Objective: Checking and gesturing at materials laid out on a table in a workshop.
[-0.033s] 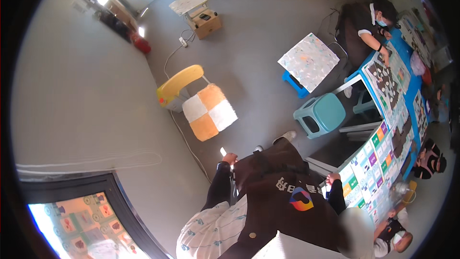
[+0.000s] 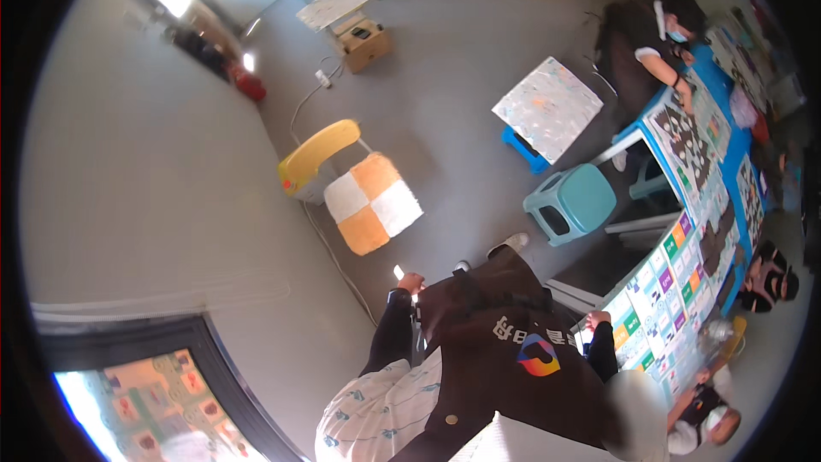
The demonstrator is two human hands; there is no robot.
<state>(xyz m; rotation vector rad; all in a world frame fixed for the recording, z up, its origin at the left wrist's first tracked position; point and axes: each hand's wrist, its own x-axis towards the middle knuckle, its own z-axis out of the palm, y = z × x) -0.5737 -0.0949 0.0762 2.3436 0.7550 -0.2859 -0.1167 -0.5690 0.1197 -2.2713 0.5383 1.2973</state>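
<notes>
My left hand point(image 2: 411, 283) hangs beside the dark brown apron point(image 2: 487, 299) with its fingers curled. A small bright white strip point(image 2: 398, 272) shows at its fingertips; its kind is too small to tell. On the apron's other side, my right hand point(image 2: 596, 320) has bent fingers close to the near edge of the patterned tabletop point(image 2: 637, 325). Whatever it may hold is hidden. White printed cloth point(image 2: 368, 415) covers my upper left arm, with a black sleeve point(image 2: 389, 338) below it.
A chair with an orange-and-white cushion point(image 2: 374, 204) stands ahead left, near a cable. Ahead right are a teal stool point(image 2: 581, 201) and a low speckled table point(image 2: 547, 107). A masked person point(image 2: 637, 51) works at the blue-edged tables; another person point(image 2: 705, 415) is at lower right.
The view has shifted very slightly, and the room's objects sit a little further left. Both my hands stay almost in place.
</notes>
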